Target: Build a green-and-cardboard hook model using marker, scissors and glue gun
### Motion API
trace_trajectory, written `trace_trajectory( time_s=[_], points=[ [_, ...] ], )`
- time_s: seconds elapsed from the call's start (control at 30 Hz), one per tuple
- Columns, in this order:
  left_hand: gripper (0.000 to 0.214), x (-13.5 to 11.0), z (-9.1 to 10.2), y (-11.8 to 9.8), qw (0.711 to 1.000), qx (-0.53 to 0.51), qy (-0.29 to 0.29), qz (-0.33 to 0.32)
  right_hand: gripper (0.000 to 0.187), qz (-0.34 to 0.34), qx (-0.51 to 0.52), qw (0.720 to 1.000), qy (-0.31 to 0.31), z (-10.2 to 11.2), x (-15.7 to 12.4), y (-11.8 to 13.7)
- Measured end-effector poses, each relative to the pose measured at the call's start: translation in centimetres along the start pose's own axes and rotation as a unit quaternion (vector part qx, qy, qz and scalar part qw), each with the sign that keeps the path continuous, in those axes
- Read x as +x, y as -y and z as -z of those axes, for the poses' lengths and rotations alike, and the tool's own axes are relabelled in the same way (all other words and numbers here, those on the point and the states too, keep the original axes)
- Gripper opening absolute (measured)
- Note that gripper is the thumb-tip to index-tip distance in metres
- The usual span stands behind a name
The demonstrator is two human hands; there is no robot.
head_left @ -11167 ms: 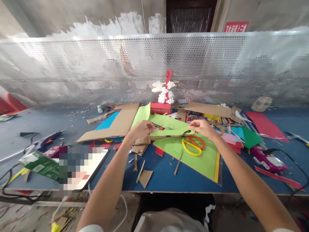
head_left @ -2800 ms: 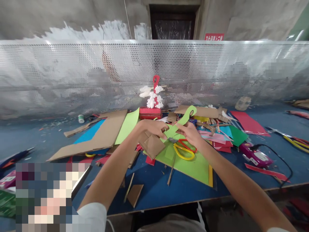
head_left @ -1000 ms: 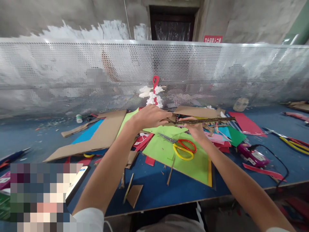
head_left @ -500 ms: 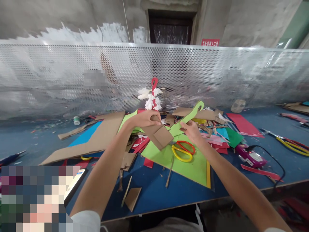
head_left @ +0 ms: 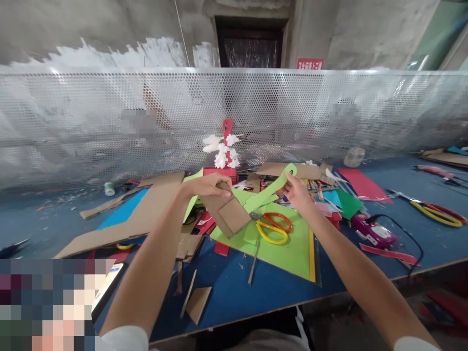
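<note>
My left hand is closed on a folded piece of brown cardboard, tilted over the green sheets. Between the fingers of my right hand is a light green paper strip with a looped, holed end. The strip's lower end lies near the cardboard's right side. Scissors with one red and one yellow handle rest on a light green sheet under my hands. Behind them stands a red box carrying a red looped strip with white fluffy pieces.
Cardboard scraps cover the left side. Pliers, a purple device with a black cable and a red sheet lie at right. A perforated metal screen borders the back. Someone's pixelated hand and a phone are at lower left.
My right hand has moved up along the green strip toward its looped end, and the strip has lowered. The cardboard in my left hand has shifted slightly down and left in view.
</note>
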State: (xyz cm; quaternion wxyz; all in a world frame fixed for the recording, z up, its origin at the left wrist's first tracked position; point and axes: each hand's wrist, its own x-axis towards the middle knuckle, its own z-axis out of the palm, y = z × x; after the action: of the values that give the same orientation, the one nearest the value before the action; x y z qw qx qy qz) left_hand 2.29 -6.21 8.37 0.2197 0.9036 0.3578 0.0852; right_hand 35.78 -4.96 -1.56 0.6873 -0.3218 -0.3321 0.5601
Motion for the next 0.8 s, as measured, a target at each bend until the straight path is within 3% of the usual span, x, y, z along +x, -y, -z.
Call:
trace_trajectory(
  time_s=[0.23, 0.5, 0.8],
  points=[
    [0.034, -0.5, 0.2, 0.0, 0.999, -0.007, 0.031, 0.016, 0.035, 0.039, -0.064, 0.997, 0.032, 0.0, -0.1, 0.3],
    [0.029, -0.5, 0.1, 0.5, 0.998, -0.049, 0.025, 0.017, 0.033, 0.073, -0.058, 0.996, -0.004, 0.5, 0.3, 0.1],
    [0.028, -0.9, 0.3, 2.2, 0.997, -0.072, -0.004, 0.012, 0.038, 0.063, -0.044, 0.990, 0.118, 1.0, 0.6, -0.2]
  ],
)
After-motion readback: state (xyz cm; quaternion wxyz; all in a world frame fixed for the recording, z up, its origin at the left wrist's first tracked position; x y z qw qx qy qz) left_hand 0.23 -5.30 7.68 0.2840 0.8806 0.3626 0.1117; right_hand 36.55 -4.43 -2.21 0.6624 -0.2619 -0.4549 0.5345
